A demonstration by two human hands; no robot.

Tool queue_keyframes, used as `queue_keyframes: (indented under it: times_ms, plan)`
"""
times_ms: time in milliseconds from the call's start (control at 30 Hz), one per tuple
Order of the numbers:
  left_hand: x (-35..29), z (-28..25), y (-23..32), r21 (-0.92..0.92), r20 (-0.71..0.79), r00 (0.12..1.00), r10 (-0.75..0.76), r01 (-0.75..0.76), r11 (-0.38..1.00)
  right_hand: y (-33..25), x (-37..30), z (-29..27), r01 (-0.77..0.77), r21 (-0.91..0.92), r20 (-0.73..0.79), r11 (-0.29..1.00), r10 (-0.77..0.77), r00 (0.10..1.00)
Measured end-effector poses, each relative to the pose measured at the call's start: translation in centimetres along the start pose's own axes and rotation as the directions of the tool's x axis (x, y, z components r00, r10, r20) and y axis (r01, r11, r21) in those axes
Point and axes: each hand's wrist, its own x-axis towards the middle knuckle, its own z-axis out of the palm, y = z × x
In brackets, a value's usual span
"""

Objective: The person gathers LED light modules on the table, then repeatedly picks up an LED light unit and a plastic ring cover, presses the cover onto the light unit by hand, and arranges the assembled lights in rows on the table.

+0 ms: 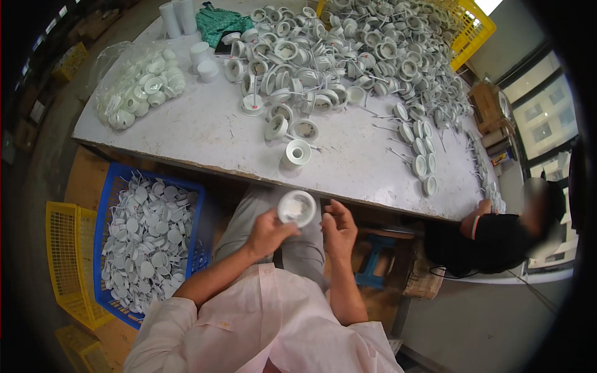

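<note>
My left hand (266, 235) grips a round white lamp-like housing (296, 208) above my lap, its open face turned up and a pale inside showing. Just to the right of it, my right hand (339, 233) is held with curled fingers, thumb close to the fingertips. Whatever they may pinch is too small to make out. On the table near its front edge stands a white stepped cup-shaped piece (297, 153), with a hole in its top. Close behind it lie open round housings (305, 129) with thin white wires.
A large heap of white housings (373, 53) covers the far table, beside a yellow crate (476, 31). Bagged white parts (146, 87) lie left. A blue basket (198, 239) of wired white discs stands at my left. Another person (497, 242) works at the right.
</note>
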Motion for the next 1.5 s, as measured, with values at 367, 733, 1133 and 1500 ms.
queue_keyframes:
  times_ms: [367, 733, 1133, 1500]
  plan:
    - [11.4, -15.3, 4.3, -0.02, -0.487, 0.847, 0.215, -0.257, 0.966, 1.6, 14.6, -5.0, 0.421, -0.72, 0.087, 0.552, -0.53, 0.843]
    - [13.1, -14.9, 2.3, 0.109, -0.602, 0.762, 0.239, -0.218, 0.97, 1.4, 15.1, -4.7, 0.353, -0.831, 0.18, 0.429, -0.393, 0.902]
    - [14.3, -13.5, 2.6, 0.272, -0.503, 0.739, 0.448, -0.356, 0.894, 2.3, 14.8, -4.4, 0.418, -0.864, 0.196, 0.282, -0.575, 0.794]
    - [12.9, -13.8, 4.3, 0.312, -0.414, 0.789, 0.453, -0.345, 0.885, 15.6, -8.6, -15.9, -0.383, -0.716, -0.203, 0.583, 0.351, 0.914]
